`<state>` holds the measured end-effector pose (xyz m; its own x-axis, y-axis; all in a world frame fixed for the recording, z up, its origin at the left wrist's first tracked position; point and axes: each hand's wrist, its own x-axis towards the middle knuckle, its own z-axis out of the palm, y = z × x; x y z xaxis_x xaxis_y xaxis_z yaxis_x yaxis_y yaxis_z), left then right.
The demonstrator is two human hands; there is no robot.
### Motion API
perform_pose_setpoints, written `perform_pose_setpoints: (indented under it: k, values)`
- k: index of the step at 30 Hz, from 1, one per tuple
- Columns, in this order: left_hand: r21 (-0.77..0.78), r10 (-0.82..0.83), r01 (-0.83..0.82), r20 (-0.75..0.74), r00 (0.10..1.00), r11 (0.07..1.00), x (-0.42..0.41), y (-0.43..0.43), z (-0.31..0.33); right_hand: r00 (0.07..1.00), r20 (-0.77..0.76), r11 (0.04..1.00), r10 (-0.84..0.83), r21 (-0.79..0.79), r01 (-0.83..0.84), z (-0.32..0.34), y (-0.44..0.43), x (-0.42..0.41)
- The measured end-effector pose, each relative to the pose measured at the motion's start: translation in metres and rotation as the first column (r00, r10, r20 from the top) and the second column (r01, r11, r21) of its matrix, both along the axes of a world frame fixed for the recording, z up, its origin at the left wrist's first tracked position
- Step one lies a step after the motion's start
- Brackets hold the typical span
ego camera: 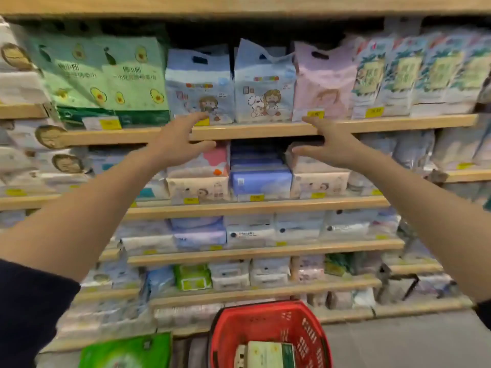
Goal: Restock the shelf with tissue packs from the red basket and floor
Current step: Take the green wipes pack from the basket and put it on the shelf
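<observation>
Both arms reach toward the wooden shelf [255,130]. My left hand [180,139] is open with fingers spread, in front of a blue tissue pack [199,83] on the upper board. My right hand [329,144] is also open and empty, just below a pink tissue pack [325,81]. Between them stands a second blue tissue pack [264,83] with a cartoon figure. On the floor below sits the red basket [268,330] holding a cream and green tissue pack [268,354]. A bright green pack [127,353] lies on the floor left of the basket.
Green avocado-print packs [106,75] fill the upper shelf's left side and floral packs [425,73] its right. Lower shelf boards hold stacked white, purple and blue packs [260,179]. Yellow price tags line the edges. Grey floor [398,341] lies right of the basket.
</observation>
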<state>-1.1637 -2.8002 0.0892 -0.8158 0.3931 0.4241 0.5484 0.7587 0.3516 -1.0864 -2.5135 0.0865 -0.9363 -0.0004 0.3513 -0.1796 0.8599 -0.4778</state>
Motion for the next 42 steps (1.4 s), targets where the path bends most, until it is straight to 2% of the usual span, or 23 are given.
perform_pose_setpoints:
  k: [2,8,15,19,21,26,29,34,42]
  values:
    - [0.006,-0.014,0.014,0.074,0.997,1.0,0.007,0.003,-0.037,1.0,0.024,0.998,0.014,-0.066,-0.013,-0.029,-0.003,0.017]
    - [0.027,-0.076,0.071,0.293,0.953,0.997,0.02,0.02,-0.144,0.98,0.198,0.992,0.023,-0.123,0.002,-0.127,0.012,0.049]
    - [-0.043,-0.045,0.08,0.528,0.848,0.996,0.037,0.047,-0.27,0.889,0.453,0.976,0.067,-0.214,0.036,-0.252,0.04,0.066]
    - [-0.073,-0.011,0.065,0.575,0.818,0.995,0.053,0.06,-0.326,0.826,0.557,0.965,0.09,-0.253,0.066,-0.316,0.054,0.071]
    - [-0.096,0.018,0.055,0.632,0.774,0.994,0.063,0.062,-0.354,0.788,0.606,0.961,0.108,-0.268,0.075,-0.342,0.058,0.074]
    - [-0.133,0.091,0.001,0.69,0.718,0.991,0.085,0.063,-0.414,0.705,0.685,0.945,0.183,-0.32,0.065,-0.401,0.064,0.073]
    - [-0.133,0.107,-0.014,0.723,0.682,0.991,0.092,0.058,-0.446,0.673,0.721,0.949,0.168,-0.304,0.088,-0.437,0.065,0.072]
    - [-0.207,0.161,0.007,0.782,0.602,0.978,0.088,0.05,-0.503,0.635,0.757,0.946,0.156,-0.3,0.125,-0.495,0.059,0.069]
    - [-0.179,0.103,0.113,0.869,0.485,0.977,0.057,0.039,-0.598,0.556,0.825,0.933,0.104,-0.275,0.233,-0.598,0.041,0.059]
